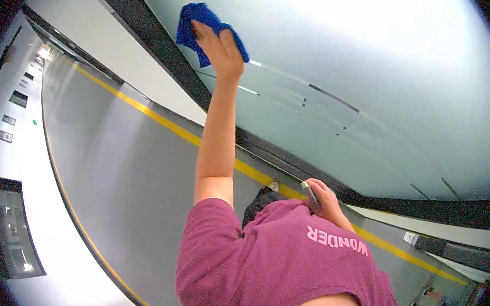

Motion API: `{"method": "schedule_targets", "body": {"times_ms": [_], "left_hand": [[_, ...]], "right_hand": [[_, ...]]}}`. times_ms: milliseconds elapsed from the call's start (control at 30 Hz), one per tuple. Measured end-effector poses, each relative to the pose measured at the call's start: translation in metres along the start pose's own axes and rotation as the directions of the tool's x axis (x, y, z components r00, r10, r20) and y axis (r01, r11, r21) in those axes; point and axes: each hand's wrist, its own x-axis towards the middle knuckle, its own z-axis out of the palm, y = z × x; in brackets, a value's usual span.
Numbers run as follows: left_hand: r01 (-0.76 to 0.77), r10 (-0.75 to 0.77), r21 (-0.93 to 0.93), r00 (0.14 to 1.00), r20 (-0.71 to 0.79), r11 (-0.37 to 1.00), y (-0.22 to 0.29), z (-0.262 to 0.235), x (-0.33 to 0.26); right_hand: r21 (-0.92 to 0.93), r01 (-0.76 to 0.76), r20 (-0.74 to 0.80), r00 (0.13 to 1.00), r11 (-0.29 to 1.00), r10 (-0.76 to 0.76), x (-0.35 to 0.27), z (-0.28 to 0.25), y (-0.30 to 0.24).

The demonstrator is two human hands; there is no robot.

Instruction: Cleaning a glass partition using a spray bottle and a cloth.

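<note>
My left arm stretches up and away. My left hand (pixel 219 48) presses a blue cloth (pixel 193 18) against a large frosted glass panel (pixel 305 44), near its dark frame. The cloth is bunched under the palm and sticks out on both sides of the fingers. Close to my chest, my right hand (pixel 328 201) is closed around a slim dark object with a pale end (pixel 312 196). Most of that object is hidden by the fingers, and I cannot tell its kind.
A dark frame (pixel 268 154) borders the glass. Below runs a grey floor (pixel 115 180) with a yellow line (pixel 168 124). On the left, a white wall (pixel 38 227) bears a dark-framed window (pixel 12 226) and small frames. Someone's feet (pixel 426 294) show at lower right.
</note>
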Motion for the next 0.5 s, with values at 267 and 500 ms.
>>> {"method": "schedule_targets", "body": {"times_ms": [267,500], "left_hand": [[-0.065,0.087,0.351,0.995,-0.047,0.934,-0.189,-0.037,0.019],[0.214,-0.257,-0.205,0.943,-0.213,0.955,-0.078,-0.009,0.012]], "right_hand": [[0.030,0.074,0.063,0.995,0.997,-0.076,0.013,0.006,-0.001],[0.017,0.016,0.049,0.999,1.000,-0.016,0.003,0.013,0.009]]}}
